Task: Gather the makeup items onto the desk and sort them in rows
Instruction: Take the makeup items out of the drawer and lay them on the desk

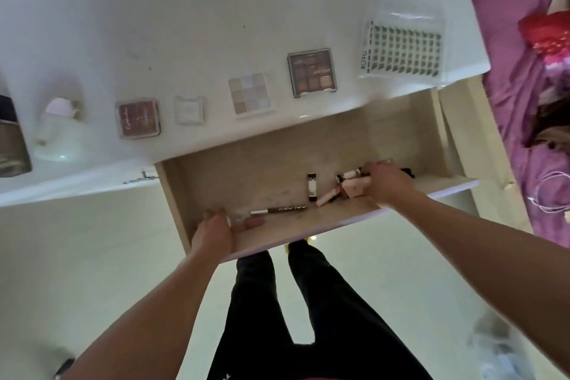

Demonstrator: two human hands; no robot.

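On the white desk (185, 25), palettes (311, 72) lie in a row.

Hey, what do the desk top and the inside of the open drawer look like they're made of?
Desk top: looks like glossy white laminate or lacquered board, since it shows soft reflections. Drawer interior: seems matte, pale wood-grain board, probably laminated chipboard, with faint grain streaks and scuffs; solid wood can't be ruled out.

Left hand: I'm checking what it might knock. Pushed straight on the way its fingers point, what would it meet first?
Probably the brown pencil with the silver cap, lying just beyond the left hand in the open beige drawer; depth is uncertain.
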